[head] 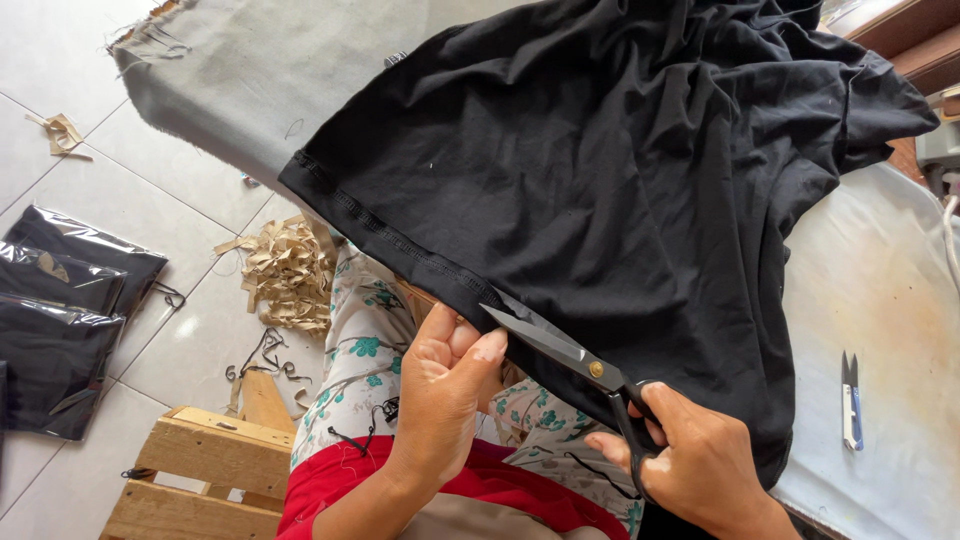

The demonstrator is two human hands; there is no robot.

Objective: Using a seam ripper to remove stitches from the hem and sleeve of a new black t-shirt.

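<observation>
Your right hand [700,455] is gripping black scissors [580,365], fingers closed thru the handles, blades parted at the stitched hem of a black garment [620,170]. Your left hand [445,385] is pinching that hem just beside the blade tips, thumb & fingers shut on the cloth. The garment is lying spread across the tabletop [880,300], its hem hanging over the near edge above your floral lap. Small thread snips [850,400] are resting toward the tabletop's right edge. Paper scraps [290,275], bagged dark items [60,320] & a wooden stool [215,470] are sitting on the tiled floor [60,170].
</observation>
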